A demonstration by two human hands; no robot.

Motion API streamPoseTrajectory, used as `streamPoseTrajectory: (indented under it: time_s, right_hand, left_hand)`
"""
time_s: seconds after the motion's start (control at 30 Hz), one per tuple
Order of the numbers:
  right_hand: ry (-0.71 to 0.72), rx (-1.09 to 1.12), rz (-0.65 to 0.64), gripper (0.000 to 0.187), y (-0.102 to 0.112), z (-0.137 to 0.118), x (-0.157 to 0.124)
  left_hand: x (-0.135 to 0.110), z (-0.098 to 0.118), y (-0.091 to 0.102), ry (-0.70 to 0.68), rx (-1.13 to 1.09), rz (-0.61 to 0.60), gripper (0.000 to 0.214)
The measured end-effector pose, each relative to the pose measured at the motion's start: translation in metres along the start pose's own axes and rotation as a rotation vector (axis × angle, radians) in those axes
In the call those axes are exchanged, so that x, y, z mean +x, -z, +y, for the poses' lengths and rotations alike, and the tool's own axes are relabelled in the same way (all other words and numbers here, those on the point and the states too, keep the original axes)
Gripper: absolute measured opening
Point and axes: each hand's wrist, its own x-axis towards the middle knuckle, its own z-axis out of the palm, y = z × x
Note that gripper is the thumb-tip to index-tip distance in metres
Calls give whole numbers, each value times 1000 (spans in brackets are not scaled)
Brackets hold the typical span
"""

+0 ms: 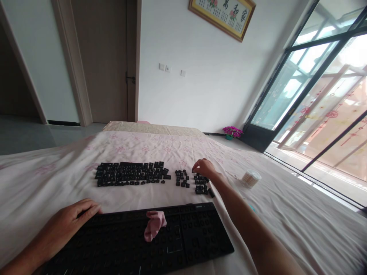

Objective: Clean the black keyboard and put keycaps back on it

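A black keyboard point(197, 238), its keycaps off, lies slanted at the near side of the cloth. My left hand point(76, 214) is closed at its far left edge, thumb along the top; the fingertips are partly hidden. A crumpled pink cloth point(155, 225) rests on the keyboard. Beyond it, loose black keycaps point(129, 173) lie in rows, with a smaller cluster point(182, 178) to their right. My right hand point(205, 168) reaches over the rightmost group of keycaps point(201, 189). Its fingers are pinched downward on a small dark keycap, mostly covered by the fingertips.
A pale floral sheet point(160, 149) covers the surface beneath everything. Right of my right arm stands a clear round tub of cotton swabs point(251, 178), a loose swab point(231, 174) beside it. Magenta flowers point(233, 131) stand on the floor near the glass door.
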Motion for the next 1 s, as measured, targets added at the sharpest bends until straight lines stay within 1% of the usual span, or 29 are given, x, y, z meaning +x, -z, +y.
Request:
streamPoseTrajectory:
  time_s: [0.13, 0.27, 0.37, 0.47, 0.63, 0.77, 0.9, 1.0]
  right_hand:
    - [-22, 1, 28, 18, -3, 0, 12]
    - [-31, 6, 14, 17, -9, -1, 19]
    - [-38, 17, 5, 22, -9, 3, 18]
    - [-48, 20, 0, 26, -4, 10, 14]
    - [-26, -12, -34, 19, 2, 19, 3]
    - [-14, -26, -45, 15, -1, 21, 1]
    - [-31, -22, -3, 16, -8, 22, 9]
    - [-48, -18, 12, 18, -12, 23, 15]
  left_hand:
    - [0, 0, 0, 2, -6, -4, 40]
    - [-2, 4, 1, 2, -14, -7, 41]
    - [-2, 5, 2, -3, -11, -10, 42]
    - [0, 2, 1, -12, -3, -8, 42]
    - [2, -2, -1, -9, 37, -19, 42]
    - [1, -2, -1, -7, 30, -12, 41]
    - [2, -4, -2, -8, 25, -14, 35]
    - [2, -6, -3, -3, 20, -11, 35]
